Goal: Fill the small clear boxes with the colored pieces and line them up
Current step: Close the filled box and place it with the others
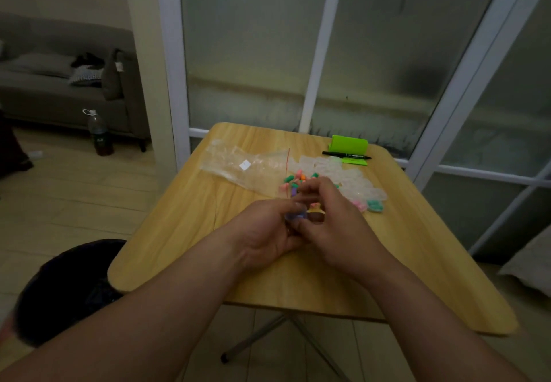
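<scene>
Both your hands meet over the middle of the wooden table (402, 247), close together and touching.

Left hand (268, 229): fingers curled round a small clear box (295, 216) with a purple tint inside it, gripped at the fingertips.

Right hand (337, 220): thumb laid against the same box, fingers bent over the top. Whether they pinch the box or a loose piece, you cannot tell from here (the knuckles cover the spot).

Just beyond your fingers, loose colored pieces (293, 180) lie scattered: green, orange, pink and purple. They sit at the mouth of a flat clear plastic bag (244, 164) that stretches away to the left and bears a small white label.

To the right of the pieces lies a heap of empty clear boxes (346, 177), jumbled and not in any row. At the heap's near edge a few filled boxes (366, 205) show pink and teal contents.

Far edge of the table: a green stand (350, 144), with a black marker (346, 154) lying across its base.

On the floor to the left: a dark bin (68, 286) beside the table and a bottle (100, 134) near a grey sofa (44, 92). Frosted glass doors (253, 54) stand behind the table.
</scene>
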The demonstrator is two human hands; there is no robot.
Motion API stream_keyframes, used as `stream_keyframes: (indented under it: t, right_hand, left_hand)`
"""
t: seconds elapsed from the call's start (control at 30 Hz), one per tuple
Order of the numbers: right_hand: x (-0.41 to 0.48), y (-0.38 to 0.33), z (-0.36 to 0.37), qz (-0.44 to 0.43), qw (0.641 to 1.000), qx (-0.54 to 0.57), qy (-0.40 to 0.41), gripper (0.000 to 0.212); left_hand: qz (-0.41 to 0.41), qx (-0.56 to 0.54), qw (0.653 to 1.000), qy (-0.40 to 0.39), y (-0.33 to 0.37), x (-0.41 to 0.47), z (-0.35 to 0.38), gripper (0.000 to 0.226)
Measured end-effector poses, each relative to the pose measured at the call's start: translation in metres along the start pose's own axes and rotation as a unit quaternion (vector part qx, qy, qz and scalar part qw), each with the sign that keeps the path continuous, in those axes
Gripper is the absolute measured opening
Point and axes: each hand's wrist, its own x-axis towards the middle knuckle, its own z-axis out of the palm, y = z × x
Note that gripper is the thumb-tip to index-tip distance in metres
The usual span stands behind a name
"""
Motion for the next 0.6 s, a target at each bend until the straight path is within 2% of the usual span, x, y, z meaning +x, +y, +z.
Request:
stream_keyframes:
  t: [0.1, 0.17, 0.47, 0.6]
  right_hand:
    - [-0.002, 0.006, -0.002, 0.016, 0.999, -0.047, -0.016, 0.063]
    - [-0.003, 0.011, -0.003, 0.027, 0.996, -0.081, -0.004, 0.065]
    - [-0.014, 0.007, 0.002, 0.026, 0.975, -0.194, 0.104, 0.026]
    - [-0.019, 0.007, 0.004, 0.029, 0.974, -0.2, 0.104, 0.021]
  left_hand:
    - [0.005, -0.002, 0.999, 0.037, -0.002, 0.003, 0.0, 0.03]
    - [0.011, -0.013, 0.998, 0.066, -0.002, 0.005, 0.001, 0.026]
    - [0.033, 0.007, 0.996, 0.087, -0.013, 0.011, 0.011, 0.025]
    - [0.05, 0.031, 0.994, 0.09, -0.016, 0.014, 0.017, 0.025]
